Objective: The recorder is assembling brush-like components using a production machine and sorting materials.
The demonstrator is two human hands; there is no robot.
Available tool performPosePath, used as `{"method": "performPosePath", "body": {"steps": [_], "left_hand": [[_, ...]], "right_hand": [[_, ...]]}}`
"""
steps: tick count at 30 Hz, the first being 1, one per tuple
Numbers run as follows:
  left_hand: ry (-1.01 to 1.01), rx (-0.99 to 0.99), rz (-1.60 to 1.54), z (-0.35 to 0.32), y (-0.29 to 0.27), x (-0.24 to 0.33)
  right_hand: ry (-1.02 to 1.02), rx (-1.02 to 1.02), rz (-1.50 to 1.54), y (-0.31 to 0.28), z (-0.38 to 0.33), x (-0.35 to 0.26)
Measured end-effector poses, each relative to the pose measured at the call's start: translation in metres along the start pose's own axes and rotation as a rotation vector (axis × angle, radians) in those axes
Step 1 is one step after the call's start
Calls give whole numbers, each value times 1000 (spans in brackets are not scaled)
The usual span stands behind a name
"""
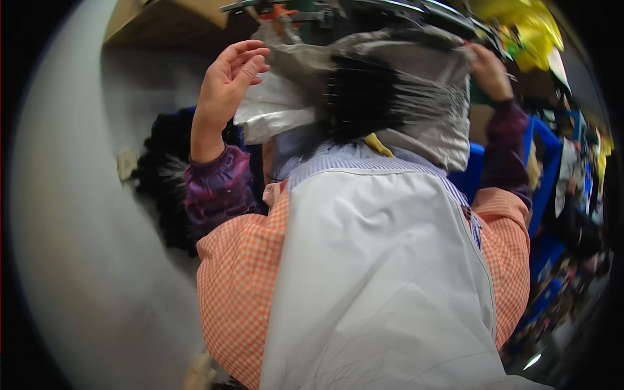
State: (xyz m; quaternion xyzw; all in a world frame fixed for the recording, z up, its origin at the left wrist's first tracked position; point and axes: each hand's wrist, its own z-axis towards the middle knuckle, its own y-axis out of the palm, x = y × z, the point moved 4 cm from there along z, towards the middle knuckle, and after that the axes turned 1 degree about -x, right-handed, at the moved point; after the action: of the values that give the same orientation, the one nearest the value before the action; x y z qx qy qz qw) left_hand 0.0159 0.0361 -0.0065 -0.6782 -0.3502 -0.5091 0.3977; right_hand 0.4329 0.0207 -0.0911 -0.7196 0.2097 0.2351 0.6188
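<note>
Our left hand [227, 81] is loosely unclosed; our right hand [491, 71], grip unclear, touches one grey plastic sheet [442, 140] beneath one black fibre bundle [364, 97].

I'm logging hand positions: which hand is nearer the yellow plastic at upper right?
Right. The right hand is below and left of the yellow plastic; the left hand is farther, left of the black strands.

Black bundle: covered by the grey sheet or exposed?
Exposed: the black bundle lies on top of the grey sheet, which shows on both sides of it. Underside hidden.
</note>
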Motion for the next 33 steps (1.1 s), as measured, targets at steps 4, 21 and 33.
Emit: {"method": "performPosePath", "body": {"steps": [4, 21, 33], "left_hand": [[276, -435, 211, 31, 98, 18], [438, -567, 1206, 108, 290, -96], [24, -1008, 848, 137, 322, -125]], "right_hand": [[89, 206, -51, 73, -60, -18], [885, 486, 1968, 194, -133, 31], [980, 542, 1943, 229, -124, 44]]}}
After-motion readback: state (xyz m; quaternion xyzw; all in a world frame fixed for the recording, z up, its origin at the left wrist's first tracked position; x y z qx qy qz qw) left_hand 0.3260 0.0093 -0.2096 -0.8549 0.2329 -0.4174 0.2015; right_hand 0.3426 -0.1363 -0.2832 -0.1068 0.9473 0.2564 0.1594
